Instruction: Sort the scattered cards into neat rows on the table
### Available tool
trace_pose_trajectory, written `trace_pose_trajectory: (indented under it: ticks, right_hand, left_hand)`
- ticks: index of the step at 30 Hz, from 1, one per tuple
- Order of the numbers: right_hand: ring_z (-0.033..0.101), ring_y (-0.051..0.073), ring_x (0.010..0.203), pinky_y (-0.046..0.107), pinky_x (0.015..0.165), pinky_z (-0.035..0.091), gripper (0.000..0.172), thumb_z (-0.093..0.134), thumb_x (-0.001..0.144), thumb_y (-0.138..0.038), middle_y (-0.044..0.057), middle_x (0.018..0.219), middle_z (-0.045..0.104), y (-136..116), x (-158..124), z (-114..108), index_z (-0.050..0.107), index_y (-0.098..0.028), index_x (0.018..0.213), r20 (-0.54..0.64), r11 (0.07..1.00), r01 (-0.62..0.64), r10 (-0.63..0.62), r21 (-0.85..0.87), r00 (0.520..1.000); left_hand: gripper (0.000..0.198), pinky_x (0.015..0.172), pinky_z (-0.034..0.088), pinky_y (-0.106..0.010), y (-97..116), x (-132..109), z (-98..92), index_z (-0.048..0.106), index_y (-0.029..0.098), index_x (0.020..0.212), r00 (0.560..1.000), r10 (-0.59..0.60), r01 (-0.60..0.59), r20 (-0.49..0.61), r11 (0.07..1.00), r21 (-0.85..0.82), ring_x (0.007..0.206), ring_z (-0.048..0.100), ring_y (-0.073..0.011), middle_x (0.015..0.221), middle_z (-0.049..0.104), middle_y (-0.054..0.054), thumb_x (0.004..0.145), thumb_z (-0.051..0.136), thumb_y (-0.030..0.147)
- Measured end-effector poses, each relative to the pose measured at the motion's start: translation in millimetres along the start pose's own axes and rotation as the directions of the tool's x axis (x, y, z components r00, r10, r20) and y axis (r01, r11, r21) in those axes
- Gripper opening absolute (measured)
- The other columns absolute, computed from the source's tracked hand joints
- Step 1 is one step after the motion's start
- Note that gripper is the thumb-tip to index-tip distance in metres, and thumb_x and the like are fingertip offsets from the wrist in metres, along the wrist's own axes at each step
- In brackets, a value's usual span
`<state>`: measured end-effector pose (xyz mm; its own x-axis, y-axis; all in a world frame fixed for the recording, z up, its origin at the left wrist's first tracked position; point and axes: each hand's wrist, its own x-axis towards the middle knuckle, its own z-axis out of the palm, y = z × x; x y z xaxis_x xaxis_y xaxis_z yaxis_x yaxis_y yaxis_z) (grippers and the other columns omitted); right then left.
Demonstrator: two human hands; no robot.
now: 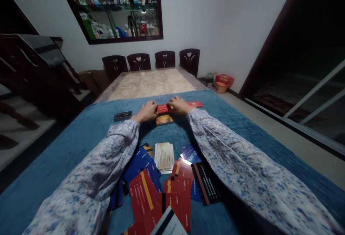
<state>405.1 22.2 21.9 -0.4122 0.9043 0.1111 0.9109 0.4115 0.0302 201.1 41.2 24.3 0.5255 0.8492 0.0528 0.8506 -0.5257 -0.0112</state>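
At the far part of the blue cloth, a red card (162, 108) lies between my two hands. My left hand (147, 112) pinches its left end with curled fingers. From the other side, my right hand (178, 105) closes on its right end. Just below it is a gold-and-black card (164, 119). A black card (123, 116) rests left of my left hand, and another red card (195, 104) lies beyond my right wrist. Nearer me, between my sleeves, are loose red cards (144, 195), blue cards (141, 163), a whitish stack of cards (164, 156) and a black striped card (206, 183).
The blue cloth (94, 134) covers the near part of a long table with a marbled top (153, 82). Several dark chairs (165, 59) stand at its far end. A railing is on the left; a red bag (225, 80) sits on the floor at right.
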Motion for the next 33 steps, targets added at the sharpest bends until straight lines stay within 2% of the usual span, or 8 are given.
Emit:
trace_pose_trajectory:
  ticks: [10, 18, 24, 28, 33]
  right_hand:
    - [0.048, 0.033, 0.120, 0.040, 0.087, 0.047, 0.033, 0.061, 0.091, -0.030, 0.013, 0.133, 0.064, 2.5, 17.7, 9.3, 0.071, -0.025, 0.122, 0.044, 1.000, -0.026, 0.027, -0.004, 0.999]
    - [0.051, 0.034, 0.119, 0.040, 0.089, 0.045, 0.039, 0.061, 0.091, -0.032, 0.013, 0.129, 0.069, 13.0, 28.9, 19.4, 0.068, -0.025, 0.129, 0.080, 1.000, -0.007, 0.006, 0.012, 0.997]
    - [0.057, 0.031, 0.113, 0.036, 0.090, 0.044, 0.040, 0.062, 0.089, -0.030, 0.010, 0.117, 0.074, 19.2, 37.1, 23.0, 0.067, -0.025, 0.129, 0.117, 0.999, -0.001, -0.005, 0.052, 0.993]
    - [0.059, 0.029, 0.112, 0.036, 0.092, 0.043, 0.040, 0.060, 0.091, -0.031, 0.010, 0.121, 0.073, 20.4, 37.5, 24.2, 0.066, -0.025, 0.130, 0.123, 0.999, 0.011, -0.017, 0.048, 0.992]
    - [0.057, 0.030, 0.116, 0.034, 0.087, 0.043, 0.044, 0.064, 0.087, -0.032, 0.009, 0.124, 0.072, 21.7, 37.5, 25.6, 0.065, -0.027, 0.131, 0.118, 0.999, 0.003, -0.008, 0.043, 0.993]
  left_hand:
    - [0.037, 0.098, 0.050, -0.039, -12.6, 22.9, 16.3, 0.065, 0.015, 0.116, 0.999, -0.006, 0.006, 0.051, 1.000, 0.000, 0.117, 0.058, -0.0295, 0.126, 0.060, -0.016, 0.081, 0.055, 0.019]
    - [0.028, 0.085, 0.051, -0.028, -16.3, 33.2, 22.9, 0.068, 0.016, 0.103, 0.997, 0.026, -0.026, 0.073, 1.000, -0.012, 0.098, 0.063, -0.0225, 0.106, 0.070, -0.010, 0.078, 0.055, 0.016]
    - [0.024, 0.081, 0.051, -0.028, -17.1, 33.2, 19.6, 0.068, 0.016, 0.098, 0.996, 0.051, -0.048, 0.076, 0.998, -0.039, 0.092, 0.064, -0.0226, 0.102, 0.071, -0.009, 0.076, 0.057, 0.018]
    - [0.024, 0.079, 0.051, -0.029, -18.9, 35.4, 18.5, 0.068, 0.016, 0.094, 0.995, 0.061, -0.056, 0.079, 0.996, -0.070, 0.090, 0.063, -0.0231, 0.097, 0.071, -0.008, 0.072, 0.060, 0.016]
    - [0.028, 0.078, 0.051, -0.029, -19.4, 38.4, 19.9, 0.068, 0.016, 0.095, 0.992, 0.067, -0.060, 0.103, 0.995, -0.075, 0.091, 0.064, -0.0236, 0.094, 0.071, -0.007, 0.068, 0.060, 0.014]
